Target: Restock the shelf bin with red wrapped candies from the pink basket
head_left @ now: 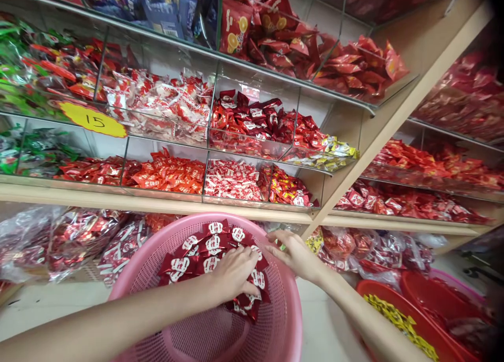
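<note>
A pink perforated plastic basket [275, 328] stands in front of me, tilted in view. Dark red candy packets [199, 245] with white printed labels lie heaped against its far side. My left hand [236, 274] rests on these packets, its fingers stretched over them and the thumb apart; whether any packet is caught under the palm is hidden. At the basket's right rim is my right hand [290, 253], its fingers reaching inward over the edge near the packets. A gap shows between those fingers, and I see nothing held in them.
Shelves with clear dividers hold red, orange and white wrapped sweets [169, 173]. A yellow tag [93, 118] reads 15. Clear bags of sweets [84, 236] sit beneath the shelf. At lower right stand red tubs [372, 287], one with yellow-wrapped sweets [397, 320].
</note>
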### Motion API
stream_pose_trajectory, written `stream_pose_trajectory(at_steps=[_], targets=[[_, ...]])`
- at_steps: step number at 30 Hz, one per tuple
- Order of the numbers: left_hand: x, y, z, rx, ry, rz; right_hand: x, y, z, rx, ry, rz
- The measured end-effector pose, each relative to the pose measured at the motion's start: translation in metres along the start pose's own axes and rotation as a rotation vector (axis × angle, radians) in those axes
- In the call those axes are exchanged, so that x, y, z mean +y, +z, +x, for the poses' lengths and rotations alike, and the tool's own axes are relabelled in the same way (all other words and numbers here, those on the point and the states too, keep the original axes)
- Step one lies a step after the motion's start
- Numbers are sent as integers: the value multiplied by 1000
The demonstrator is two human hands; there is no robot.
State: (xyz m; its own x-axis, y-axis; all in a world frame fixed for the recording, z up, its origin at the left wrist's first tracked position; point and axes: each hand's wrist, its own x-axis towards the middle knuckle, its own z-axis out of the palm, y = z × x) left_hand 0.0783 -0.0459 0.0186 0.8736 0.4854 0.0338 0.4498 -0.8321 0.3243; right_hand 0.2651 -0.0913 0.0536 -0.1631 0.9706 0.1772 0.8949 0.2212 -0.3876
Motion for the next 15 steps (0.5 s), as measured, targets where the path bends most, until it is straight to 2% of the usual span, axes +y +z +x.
stream_pose_trajectory(at_steps=[4,7,11,13,15], targets=[[1,3,2,-14,1,27,-13,-25,14,85,-42,-43],[-2,-5,-1,21,-11,12,-30,-64,39,249,-86,-93],[-10,-30,-13,87,-62,-23,-54,-123,91,460,-152,-185],[-14,-43,-21,118,-92,-52,-61,-147,121,471,-119,-269],[-18,-53,-29,170,-108,-89,-66,-165,148,382,-57,-324]])
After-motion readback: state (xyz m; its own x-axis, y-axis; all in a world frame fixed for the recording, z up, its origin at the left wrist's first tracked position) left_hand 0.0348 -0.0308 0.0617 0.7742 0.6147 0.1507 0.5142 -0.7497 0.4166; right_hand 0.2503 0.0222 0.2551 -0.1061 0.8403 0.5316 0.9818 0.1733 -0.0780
